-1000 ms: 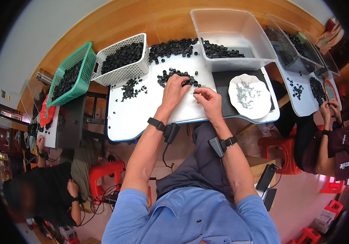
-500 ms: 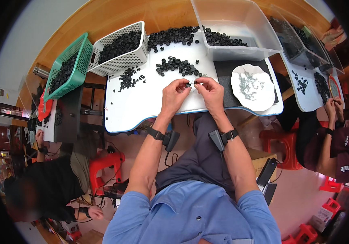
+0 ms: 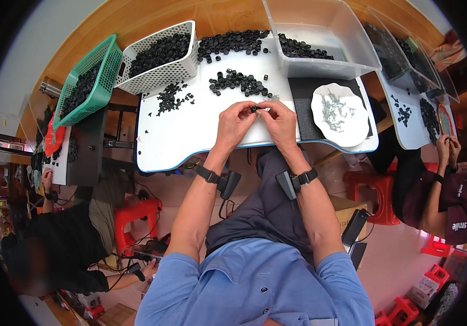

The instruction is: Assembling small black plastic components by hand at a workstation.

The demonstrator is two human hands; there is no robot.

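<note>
Above the front of the white table point(image 3: 182, 133), my left hand point(image 3: 235, 124) and my right hand point(image 3: 279, 124) meet fingertip to fingertip. Both are closed in a pinch around a small black plastic part point(image 3: 254, 109); the fingers cover most of it. Just beyond them lies a loose cluster of round black caps point(image 3: 239, 82). Smaller black pieces point(image 3: 172, 100) are scattered to the left of my hands. On the right, a white scalloped plate point(image 3: 356, 128) holds many tiny pale, see-through pieces and rests on a black mat point(image 3: 308, 120).
Along the back stand a green basket point(image 3: 107, 76), a white perforated basket point(image 3: 160, 79) and a clear plastic bin point(image 3: 326, 69), all with black parts. More caps point(image 3: 233, 43) are heaped between them. Co-workers sit left and right, near red stools point(image 3: 137, 217).
My fingertips, slightly apart before with a dark piece at each, have come together on the black part. The view has shifted a little. The left co-worker's lower hand has moved to the right.
</note>
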